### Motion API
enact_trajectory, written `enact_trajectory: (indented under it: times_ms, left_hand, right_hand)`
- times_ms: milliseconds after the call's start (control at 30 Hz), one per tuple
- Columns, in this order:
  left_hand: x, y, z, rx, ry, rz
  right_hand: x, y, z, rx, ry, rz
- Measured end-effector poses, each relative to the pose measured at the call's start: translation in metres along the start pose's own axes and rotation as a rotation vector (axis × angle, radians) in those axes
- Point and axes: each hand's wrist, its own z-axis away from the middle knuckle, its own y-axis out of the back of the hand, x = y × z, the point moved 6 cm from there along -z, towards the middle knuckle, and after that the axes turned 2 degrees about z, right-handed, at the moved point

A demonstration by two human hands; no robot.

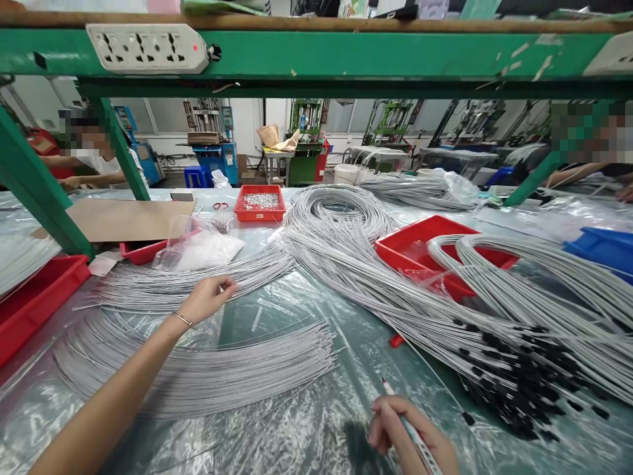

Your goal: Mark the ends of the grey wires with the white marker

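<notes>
My left hand [208,298] is over the near edge of a grey cable bundle [254,270], its fingers curled together; whether a thin strand is between them is too small to tell. Below it a second fan of cut grey cables [237,373] lies on the plastic-covered table [277,442]. At the lower right my right hand [408,432] is wrapped round a white marker pen [413,432], its dark tip pointing up and left. Right of that hand, many black connectors [529,376] end a long grey cable bundle [386,297].
A red tray of small parts [260,214] stands at the back, beside coiled cable [336,204]. Another red tray [395,247] is at the right, a blue one [603,247] beyond. A green frame [316,63] spans above. People sit at both sides behind.
</notes>
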Motion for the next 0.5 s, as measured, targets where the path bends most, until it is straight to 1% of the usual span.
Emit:
enact_trajectory:
  times_ms: [33,67,100,133,200,267,333,400,433,500]
  left_hand:
    - [0.004,0.002,0.003,0.01,-0.01,0.023]
    - [0.008,0.004,0.008,0.021,-0.022,0.051]
    - [0.013,0.006,0.012,0.029,-0.038,0.084]
    - [0.017,0.008,0.018,0.031,-0.055,0.122]
    - [0.028,0.009,0.029,0.021,-0.085,0.186]
    - [0.037,0.008,0.04,-0.01,-0.116,0.203]
    - [0.043,0.006,0.05,-0.05,-0.134,0.193]
    - [0.044,0.002,0.057,-0.093,-0.127,0.197]
    - [0.043,-0.001,0.059,-0.113,-0.111,0.21]
    - [0.042,-0.008,0.06,-0.157,-0.072,0.269]
  right_hand:
    - [-0.008,-0.006,-0.011,-0.048,-0.029,-0.015]
    - [-0.018,-0.016,-0.022,-0.148,-0.02,-0.03]
    - [-0.028,-0.031,-0.032,-0.279,-0.002,-0.04]
    - [-0.036,-0.044,-0.043,-0.373,-0.013,-0.046]
    - [-0.047,-0.07,-0.066,-0.477,-0.056,-0.082]
    - [-0.056,-0.088,-0.088,-0.48,-0.084,-0.178]
    - [-0.059,-0.099,-0.106,-0.446,-0.165,-0.348]
    - [-0.063,-0.101,-0.118,-0.376,-0.196,-0.507]
    - [-0.066,-0.099,-0.122,-0.332,-0.173,-0.544]
    - [-0.071,-0.093,-0.122,-0.275,-0.084,-0.503]
